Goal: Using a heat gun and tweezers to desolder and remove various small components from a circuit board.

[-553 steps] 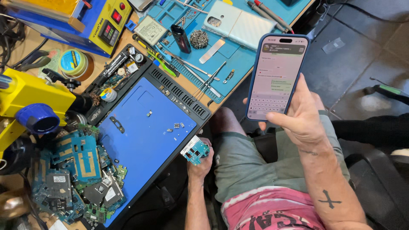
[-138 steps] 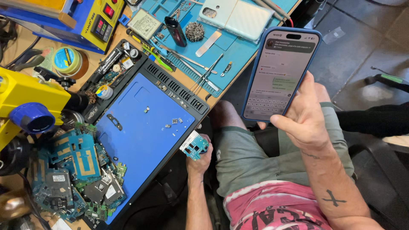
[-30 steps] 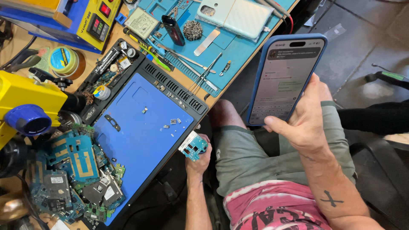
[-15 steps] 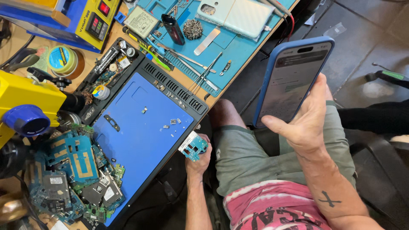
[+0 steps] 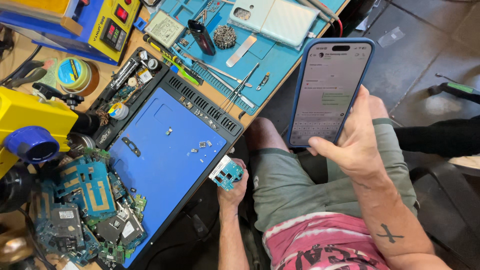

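Here the right hand (image 5: 357, 145) holds a smartphone (image 5: 330, 92) in a blue case upright above the lap, off the front edge of the bench (image 5: 37, 52). Its fingers (image 5: 367, 107) are curled round the phone's right side and back, the thumb lies along the lower edge, and the lit screen faces the camera. The left hand (image 5: 234, 186) sits low, just off the front corner of the blue work mat (image 5: 160, 170), its fingers closed on a small teal circuit board (image 5: 226, 173) that sticks out toward the mat. Tiny loose parts (image 5: 200, 146) lie on the mat near that corner. At the mat's left end is a heap of circuit boards (image 5: 85, 210). Tweezers (image 5: 235, 92) and a white phone (image 5: 272, 20) lie on the teal mat along the bench's far edge.
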